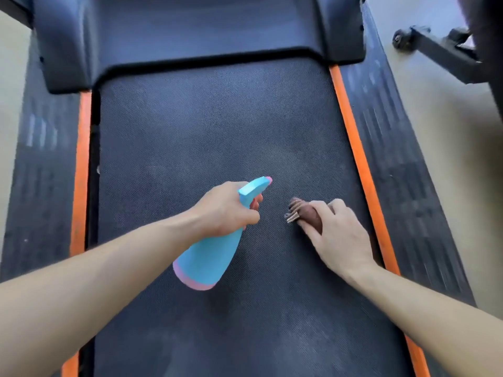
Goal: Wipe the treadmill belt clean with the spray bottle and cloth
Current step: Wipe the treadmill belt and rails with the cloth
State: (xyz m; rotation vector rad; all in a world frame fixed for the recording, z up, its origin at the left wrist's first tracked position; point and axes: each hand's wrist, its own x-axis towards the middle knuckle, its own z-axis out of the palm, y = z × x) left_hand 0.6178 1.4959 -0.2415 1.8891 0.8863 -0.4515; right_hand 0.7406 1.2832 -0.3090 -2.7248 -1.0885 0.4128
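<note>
The dark textured treadmill belt point(212, 137) fills the middle of the view. My left hand point(226, 208) grips the neck of a blue spray bottle point(206, 257) with pink trim, held above the belt with its nozzle pointing forward and a finger at the trigger. Just to its right, my right hand point(337, 232) holds a bunched brown cloth point(304, 214) with a fringed end, down against the belt surface.
Orange strips point(362, 164) edge the belt on both sides, with dark ribbed side rails point(402, 159) outside them. The black motor cover point(206, 36) closes the belt's far end. A black wheeled frame point(435, 47) stands on the beige floor at the top right.
</note>
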